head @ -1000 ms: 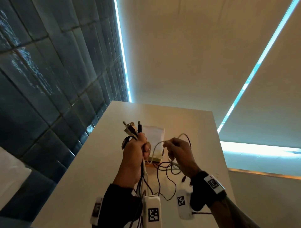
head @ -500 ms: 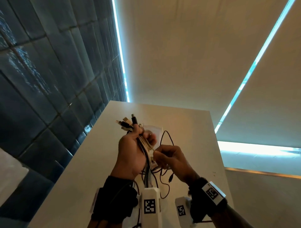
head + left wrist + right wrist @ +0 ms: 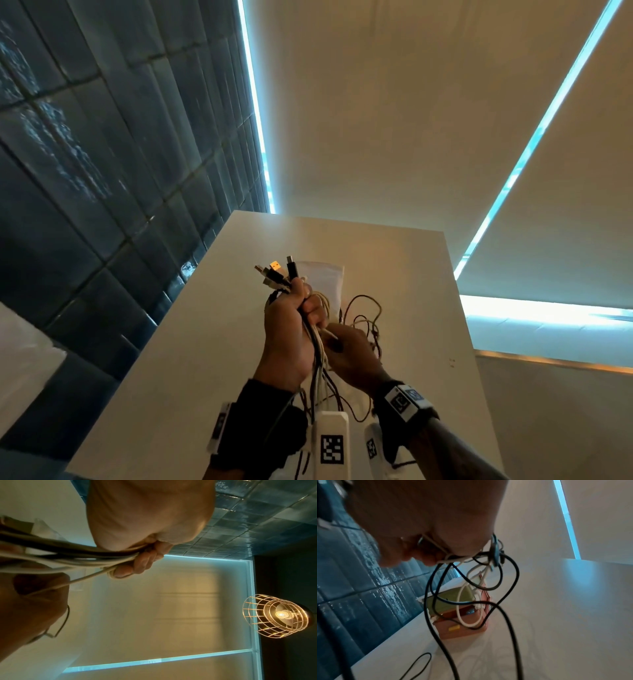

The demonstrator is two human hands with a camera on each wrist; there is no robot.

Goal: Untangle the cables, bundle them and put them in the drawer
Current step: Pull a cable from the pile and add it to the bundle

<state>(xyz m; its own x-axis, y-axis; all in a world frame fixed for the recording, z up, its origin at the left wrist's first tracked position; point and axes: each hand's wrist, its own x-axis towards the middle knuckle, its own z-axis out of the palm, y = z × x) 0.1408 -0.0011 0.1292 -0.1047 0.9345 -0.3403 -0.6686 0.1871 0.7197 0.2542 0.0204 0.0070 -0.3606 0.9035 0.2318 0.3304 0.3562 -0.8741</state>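
Both hands (image 3: 287,329) grip cables (image 3: 317,342) (between them).

Left hand (image 3: 291,329) fisted upright; right hand (image 3: 354,353) beside it, fingers (image 3: 330,334) pinched.

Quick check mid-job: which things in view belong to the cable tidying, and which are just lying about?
Job:
- bundle of white and black cables, gripped in left hand
- loose thin black cable loops, pinched by right hand

Lying about:
- white plastic pouch on white table
- small brown-and-green box
- wire-cage lamp

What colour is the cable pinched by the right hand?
White, the cable running from the left hand to the right hand; clearest in the left wrist view.
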